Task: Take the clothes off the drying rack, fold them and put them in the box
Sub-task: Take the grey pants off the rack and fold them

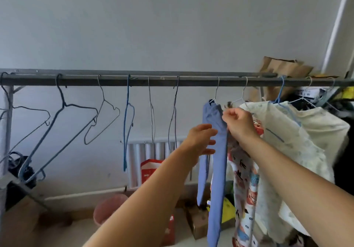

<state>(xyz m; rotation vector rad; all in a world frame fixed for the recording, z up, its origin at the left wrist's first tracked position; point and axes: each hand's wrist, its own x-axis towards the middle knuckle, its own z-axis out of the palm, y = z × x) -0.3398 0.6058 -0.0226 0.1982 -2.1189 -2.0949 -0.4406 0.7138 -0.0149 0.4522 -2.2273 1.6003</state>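
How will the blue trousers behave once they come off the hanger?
The blue trousers will probably be floppy: they hang in long limp folds. Likely light, since a thin wire hanger bears them. The legs may trail, so gather them.

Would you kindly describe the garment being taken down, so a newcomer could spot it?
Follow the grey rail rightward past the bare hangers. The blue trousers are the first garment, touched by both hands. Unlike the printed and cream clothes beside them, they are plain blue.

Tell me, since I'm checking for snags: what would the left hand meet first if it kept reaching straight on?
Most likely the hanging blue fabric garment; the left hand's fingertips already seem to touch it, though depth is unclear.
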